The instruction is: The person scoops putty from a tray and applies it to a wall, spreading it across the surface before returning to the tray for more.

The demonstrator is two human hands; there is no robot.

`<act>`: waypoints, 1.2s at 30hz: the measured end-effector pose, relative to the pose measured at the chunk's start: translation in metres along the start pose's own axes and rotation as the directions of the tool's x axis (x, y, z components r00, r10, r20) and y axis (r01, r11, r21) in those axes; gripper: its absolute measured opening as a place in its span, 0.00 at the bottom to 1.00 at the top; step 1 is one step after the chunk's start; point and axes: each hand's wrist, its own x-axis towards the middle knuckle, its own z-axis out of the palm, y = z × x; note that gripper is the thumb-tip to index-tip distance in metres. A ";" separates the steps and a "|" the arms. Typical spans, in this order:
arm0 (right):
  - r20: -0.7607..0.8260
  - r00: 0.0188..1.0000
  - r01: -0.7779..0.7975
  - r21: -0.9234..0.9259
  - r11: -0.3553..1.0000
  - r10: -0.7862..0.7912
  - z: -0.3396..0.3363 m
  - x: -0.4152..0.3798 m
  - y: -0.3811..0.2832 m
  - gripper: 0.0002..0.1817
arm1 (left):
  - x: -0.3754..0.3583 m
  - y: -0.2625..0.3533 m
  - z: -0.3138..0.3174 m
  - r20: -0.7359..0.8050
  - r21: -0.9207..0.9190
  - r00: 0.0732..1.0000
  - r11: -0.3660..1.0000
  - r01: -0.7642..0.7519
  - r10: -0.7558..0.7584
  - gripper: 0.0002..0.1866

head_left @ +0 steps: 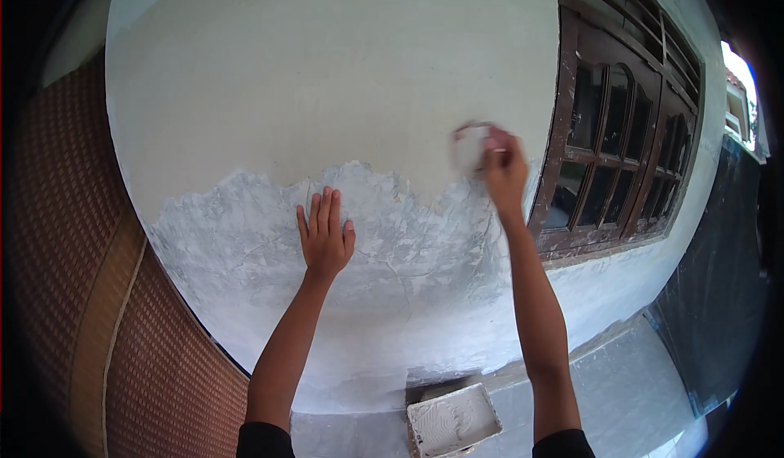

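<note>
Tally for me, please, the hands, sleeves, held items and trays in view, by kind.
Left hand and right hand: 2
Left sleeve and right sleeve: 2
Held item, pale and blurred: 1
Tray: 1
Total: 6

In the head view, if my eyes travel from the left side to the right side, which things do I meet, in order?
Brown woven panel → left hand → right hand, holding a blurred pale thing → brown window → black sheet.
</note>
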 end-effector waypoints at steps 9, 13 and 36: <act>0.228 0.943 0.296 -0.237 0.925 -0.243 0.027 -0.023 -0.038 0.11 | 0.000 -0.001 0.000 0.003 0.002 1.000 1.000 -0.024 0.024 0.30; -0.296 0.954 -0.042 -0.006 0.999 0.038 -0.012 0.014 -0.007 0.10 | 0.001 0.001 0.001 -0.015 0.005 1.000 1.000 -0.008 0.008 0.29; -0.482 0.872 -0.054 0.076 0.996 0.084 -0.019 0.029 -0.015 0.13 | 0.003 0.001 0.003 -0.010 0.021 0.999 0.999 -0.036 0.036 0.29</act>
